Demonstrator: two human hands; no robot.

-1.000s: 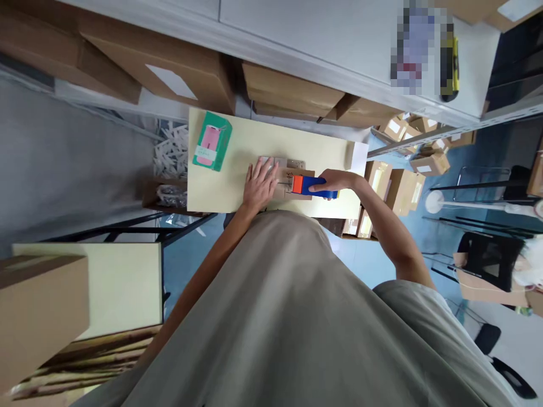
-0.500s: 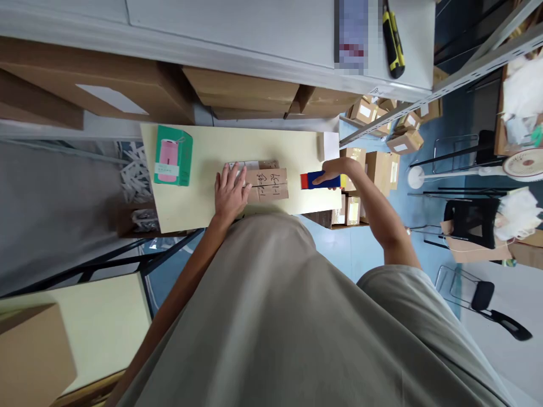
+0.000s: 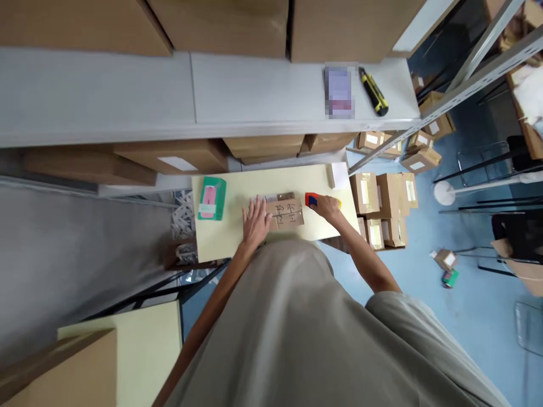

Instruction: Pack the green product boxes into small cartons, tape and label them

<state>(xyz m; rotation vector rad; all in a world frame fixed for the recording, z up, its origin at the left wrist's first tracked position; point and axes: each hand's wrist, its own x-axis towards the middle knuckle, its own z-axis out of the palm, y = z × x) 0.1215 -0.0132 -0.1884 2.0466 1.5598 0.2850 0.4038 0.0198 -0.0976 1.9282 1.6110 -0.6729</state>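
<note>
My spread left hand (image 3: 255, 224) rests on a closed, oblong brown cardboard box (image 3: 288, 213), sealing unclear; my right hand (image 3: 328, 208) grips a red-and-blue tool (image 3: 311, 199).

You are facing a small carton (image 3: 297, 218) whose top is carrying two lines of black handwriting (image 3: 284, 213), running away from you; in the line on the right you are making out what is looking like "1-1", while the other characters are staying too blurred to read surely. Left of that carton, a green box (image 3: 219, 199) is bearing a pale printed strip (image 3: 207, 208), its lettering too small for you. Right of the carton, stacked cartons (image 3: 388, 192) are showing pale labels you are not managing to read; beyond it, a pixelated item (image 3: 339, 90) is hiding any print.
</note>
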